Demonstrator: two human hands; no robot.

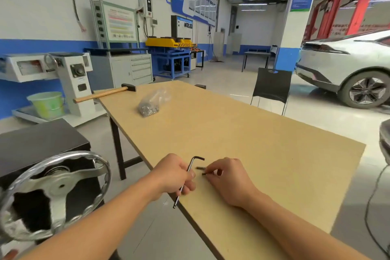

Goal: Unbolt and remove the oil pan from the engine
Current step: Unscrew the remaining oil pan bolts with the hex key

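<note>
While neither the engine nor the oil pan shows anywhere in the head view, the work in hand looks like a pause between bolts, with loose parts being laid down at the near end of the wooden table. To the left stands a dark stand with a chrome handwheel, which may belong to the engine mount, though that cannot be told. Far up the table lie a hammer and a clear bag of small hardware, both well apart from the hands. The left hand is closed around the long shank of an L-shaped hex key, its short leg pointing right above the knuckles. The right hand rests on the tabletop, fingertips pinched on a small dark bolt; a second bolt lies just beside it, on the wood. Judging by this, unbolting is partly done. Next the pinched bolt wants releasing flat so it cannot roll, then the key must go back to the pan, somewhere out of view.
</note>
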